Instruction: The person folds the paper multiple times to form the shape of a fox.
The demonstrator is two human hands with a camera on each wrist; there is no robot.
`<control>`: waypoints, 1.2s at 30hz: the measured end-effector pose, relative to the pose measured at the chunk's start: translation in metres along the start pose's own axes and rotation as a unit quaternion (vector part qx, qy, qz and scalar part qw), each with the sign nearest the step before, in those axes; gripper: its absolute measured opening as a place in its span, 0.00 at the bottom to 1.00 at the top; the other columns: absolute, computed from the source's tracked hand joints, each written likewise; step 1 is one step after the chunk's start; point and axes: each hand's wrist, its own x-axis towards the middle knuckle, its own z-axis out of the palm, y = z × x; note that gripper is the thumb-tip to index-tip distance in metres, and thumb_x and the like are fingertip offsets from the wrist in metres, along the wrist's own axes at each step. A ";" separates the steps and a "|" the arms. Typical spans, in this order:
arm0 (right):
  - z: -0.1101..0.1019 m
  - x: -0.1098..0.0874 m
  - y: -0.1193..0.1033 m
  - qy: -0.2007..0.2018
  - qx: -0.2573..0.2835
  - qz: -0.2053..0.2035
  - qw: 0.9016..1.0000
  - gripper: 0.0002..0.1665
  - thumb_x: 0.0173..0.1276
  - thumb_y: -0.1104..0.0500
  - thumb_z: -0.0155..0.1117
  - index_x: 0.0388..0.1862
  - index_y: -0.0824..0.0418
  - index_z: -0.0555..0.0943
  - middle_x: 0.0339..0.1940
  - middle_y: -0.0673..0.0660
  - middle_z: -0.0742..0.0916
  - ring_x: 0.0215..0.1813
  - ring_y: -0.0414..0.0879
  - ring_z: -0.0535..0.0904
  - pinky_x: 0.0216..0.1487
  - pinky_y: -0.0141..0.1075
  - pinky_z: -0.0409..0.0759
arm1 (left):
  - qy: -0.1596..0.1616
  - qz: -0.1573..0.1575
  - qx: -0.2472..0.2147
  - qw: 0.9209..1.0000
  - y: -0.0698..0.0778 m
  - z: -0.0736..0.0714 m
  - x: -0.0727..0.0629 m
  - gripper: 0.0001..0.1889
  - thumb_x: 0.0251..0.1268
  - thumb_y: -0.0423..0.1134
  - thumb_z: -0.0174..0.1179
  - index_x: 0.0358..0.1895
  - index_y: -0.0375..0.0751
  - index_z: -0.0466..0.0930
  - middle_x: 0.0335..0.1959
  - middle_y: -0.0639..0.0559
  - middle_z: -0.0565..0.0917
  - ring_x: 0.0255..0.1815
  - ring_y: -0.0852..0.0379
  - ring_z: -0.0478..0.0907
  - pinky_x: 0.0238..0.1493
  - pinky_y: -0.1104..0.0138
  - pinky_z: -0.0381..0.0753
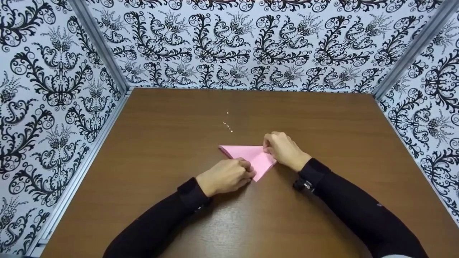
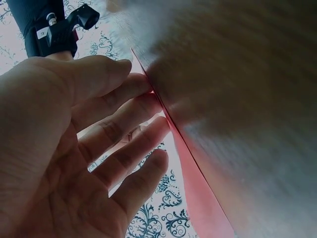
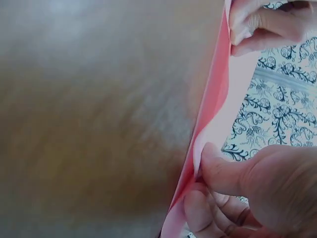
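Note:
A folded sheet of pink paper lies on the brown table, roughly triangular with a corner toward the person. My left hand is at its near left edge. In the left wrist view, the fingertips of that hand rest against the paper, fingers loosely extended and thumb apart from them. At the far right side, my right hand pinches the paper's edge. The right wrist view shows its thumb and index finger on a raised flap, with layers parted beneath.
The wooden table has a few small bright specks beyond the paper. Black-and-white patterned walls stand at the back and both sides, with metal posts in the corners. Both forearms wear black sleeves.

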 end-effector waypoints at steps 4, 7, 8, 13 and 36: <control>-0.002 -0.002 0.000 -0.005 0.007 0.005 1.000 0.08 0.75 0.65 0.85 0.38 0.63 0.91 0.37 0.61 0.91 0.41 0.53 0.87 0.43 0.51 0.90 | -0.003 -0.001 -0.001 1.000 0.000 0.000 0.000 0.08 0.88 0.43 0.71 0.58 0.51 0.97 0.51 0.53 0.94 0.54 0.56 0.94 0.55 0.62 0.96; -0.002 -0.005 -0.002 -0.009 0.011 0.003 1.000 0.13 0.72 0.59 0.90 0.38 0.63 0.91 0.38 0.61 0.91 0.40 0.52 0.87 0.42 0.49 0.89 | -0.003 0.002 0.003 1.000 0.000 0.000 -0.001 0.06 0.87 0.44 0.71 0.56 0.52 0.96 0.51 0.54 0.94 0.54 0.56 0.94 0.55 0.63 0.96; -0.002 -0.006 -0.003 -0.010 0.013 0.004 1.000 0.15 0.71 0.57 0.92 0.38 0.63 0.91 0.38 0.60 0.91 0.40 0.51 0.87 0.42 0.48 0.89 | -0.003 0.002 0.004 1.000 0.000 -0.001 -0.001 0.06 0.88 0.44 0.71 0.55 0.52 0.96 0.51 0.54 0.94 0.54 0.56 0.94 0.55 0.62 0.96; -0.004 -0.009 -0.008 -0.012 0.015 0.010 1.000 0.21 0.67 0.52 0.95 0.39 0.62 0.90 0.38 0.60 0.91 0.39 0.50 0.85 0.41 0.47 0.87 | 0.006 0.006 0.004 1.000 0.000 -0.001 -0.001 0.05 0.88 0.43 0.71 0.53 0.51 0.95 0.51 0.54 0.94 0.52 0.55 0.94 0.53 0.62 0.96; -0.008 -0.010 0.008 -0.013 0.005 0.047 0.999 0.19 0.69 0.53 0.94 0.36 0.60 0.90 0.37 0.59 0.90 0.42 0.52 0.82 0.44 0.46 0.81 | 0.012 0.024 0.012 1.000 -0.001 -0.002 0.000 0.08 0.86 0.42 0.72 0.58 0.49 0.97 0.49 0.53 0.93 0.48 0.57 0.93 0.53 0.64 0.95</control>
